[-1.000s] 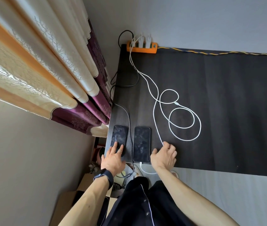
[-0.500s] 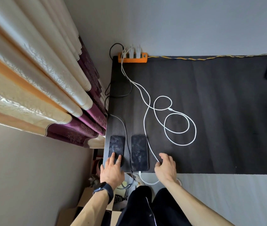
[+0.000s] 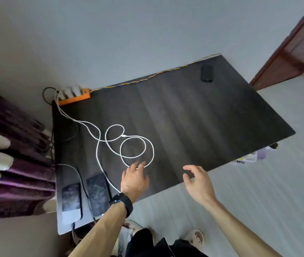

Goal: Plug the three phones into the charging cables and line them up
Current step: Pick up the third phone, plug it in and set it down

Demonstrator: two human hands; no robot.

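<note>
Two dark phones lie side by side at the near left corner of the black table [image 3: 193, 117]: the left phone [image 3: 71, 199] on a black cable, the second phone [image 3: 98, 193] on a white cable. A third phone [image 3: 206, 72] lies alone at the far right corner. A loose white cable [image 3: 137, 145] is coiled in loops mid-table, its plug end [image 3: 123, 135] free. My left hand [image 3: 134, 179] hovers open by the coil's near edge, a ring and black watch on it. Beyond the table's front edge my right hand [image 3: 198, 182] is open, holding nothing.
An orange power strip [image 3: 74, 98] with white chargers sits at the far left corner; a yellow braided cord [image 3: 147, 77] runs along the back edge. Curtains [image 3: 8, 164] hang close on the left. A brown door [image 3: 296, 43] stands at the right.
The view has swung right, bringing the third phone and door into sight. Both hands have left the two phones and moved right; the left hand now reaches the coiled cable.
</note>
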